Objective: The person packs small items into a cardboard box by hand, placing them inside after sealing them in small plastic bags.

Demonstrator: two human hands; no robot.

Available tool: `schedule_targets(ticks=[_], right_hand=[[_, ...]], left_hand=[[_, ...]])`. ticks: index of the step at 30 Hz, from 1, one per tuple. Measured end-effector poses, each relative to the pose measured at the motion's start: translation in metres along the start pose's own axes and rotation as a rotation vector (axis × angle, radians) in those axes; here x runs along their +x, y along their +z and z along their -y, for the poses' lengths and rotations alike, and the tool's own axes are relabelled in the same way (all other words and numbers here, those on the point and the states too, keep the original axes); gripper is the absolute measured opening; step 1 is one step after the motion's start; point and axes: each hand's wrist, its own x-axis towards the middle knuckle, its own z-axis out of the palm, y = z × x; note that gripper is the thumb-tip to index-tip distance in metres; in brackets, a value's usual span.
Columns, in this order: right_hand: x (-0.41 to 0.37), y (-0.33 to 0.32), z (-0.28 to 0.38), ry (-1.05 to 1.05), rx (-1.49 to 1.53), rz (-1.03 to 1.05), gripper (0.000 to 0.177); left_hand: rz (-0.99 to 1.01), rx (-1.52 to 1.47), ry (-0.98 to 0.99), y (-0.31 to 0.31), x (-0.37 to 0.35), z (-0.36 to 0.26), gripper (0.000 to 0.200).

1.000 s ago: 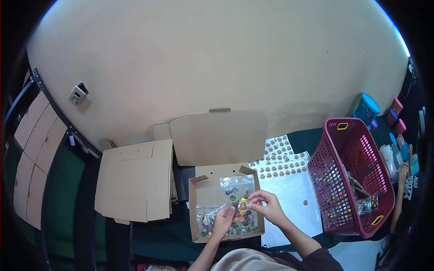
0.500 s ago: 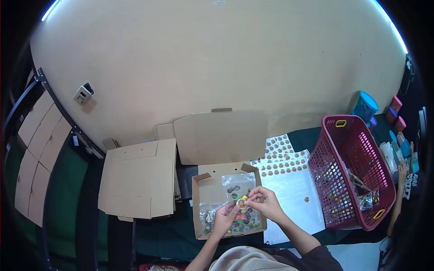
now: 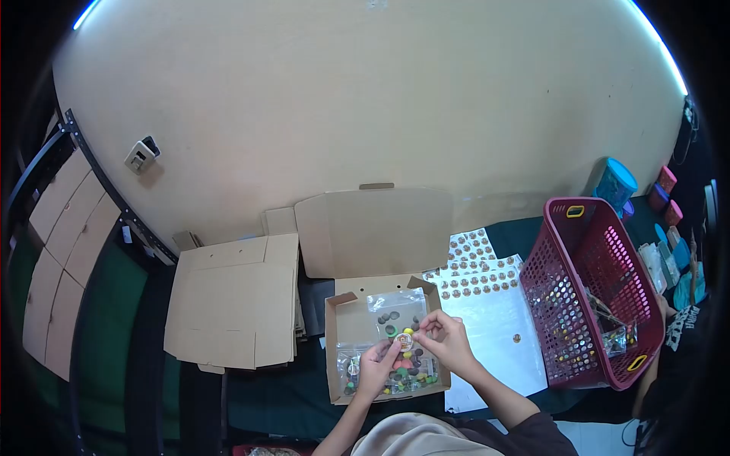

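An opened cardboard box (image 3: 332,380) holds clear zip bags of round, colourful pieces. My left hand (image 3: 376,371) grips the upper zip bag (image 3: 397,302), its thumb at the edge of a round printed sticker (image 3: 405,342) over the bag's front. My right hand (image 3: 447,342) is closed in a pinch at the sticker's right edge; its fingertips are too small to make out in detail. Beneath my left wrist, another zip bag (image 3: 351,368) with a similar round label lies in the box.
Flattened cardboard boxes (image 3: 228,300) are stacked left. To the right lie sticker sheets (image 3: 487,334) and a maroon plastic basket (image 3: 563,304) with bags inside. A co-worker's dark sleeve (image 3: 677,365) shows at far right; colourful containers (image 3: 614,179) stand behind the basket.
My hands stay almost in place, with my right fingertips slightly shifted at the sticker. The view has moved a little. The co-worker's arm at far right has moved lower, behind the basket.
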Motion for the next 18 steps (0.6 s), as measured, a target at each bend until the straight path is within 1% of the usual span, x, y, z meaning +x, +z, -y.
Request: schedule_targets(ticks=[1,2,3,5,6,8,11,12,13,15,16,17,18], right_hand=[[0.001,0.0,-0.002,-0.066,0.02,-0.039,0.021],[0.0,-0.001,0.001,0.002,0.108,-0.032,0.018],[-0.001,-0.001,0.001,0.002,0.107,-0.031,0.018],[-0.006,0.001,-0.001,0.0,-0.015,-0.032,0.02],[-0.008,0.002,-0.001,0.002,-0.015,-0.033,0.02],[-0.011,0.003,0.003,-0.054,-0.123,0.015,0.016],[-0.013,0.003,0.001,-0.003,-0.088,0.024,0.013],[-0.013,0.001,0.002,0.031,-0.081,0.077,0.013],[-0.013,0.0,0.0,0.031,-0.08,0.078,0.013],[-0.011,-0.003,-0.003,-0.05,0.273,0.132,0.015],[-0.01,-0.009,-0.001,0.047,0.365,0.211,0.017],[-0.009,-0.013,-0.002,0.048,0.365,0.212,0.017],[-0.008,-0.016,-0.003,0.006,0.256,0.163,0.014]], left_hand=[[-0.015,0.004,0.004,0.0,0.001,0.001,0.028],[-0.03,0.008,0.009,0.0,0.002,0.002,0.027],[-0.031,0.007,0.009,0.0,0.002,0.001,0.027],[-0.033,-0.032,-0.012,0.001,0.001,0.0,0.027],[-0.032,-0.032,-0.014,0.001,0.002,0.001,0.027],[-0.015,0.021,0.002,0.001,0.002,0.003,0.025],[-0.032,0.037,0.022,0.007,0.001,0.001,0.027],[-0.031,0.038,0.021,0.006,0.001,0.003,0.027],[-0.016,0.015,0.005,0.002,0.002,0.005,0.03],[-0.003,-0.008,-0.013,-0.004,0.003,0.008,0.034],[-0.015,-0.032,-0.026,-0.007,0.004,0.008,0.036],[-0.026,-0.056,-0.04,-0.008,0.004,0.008,0.037],[-0.079,-0.02,-0.033,-0.005,0.005,0.008,0.033]])
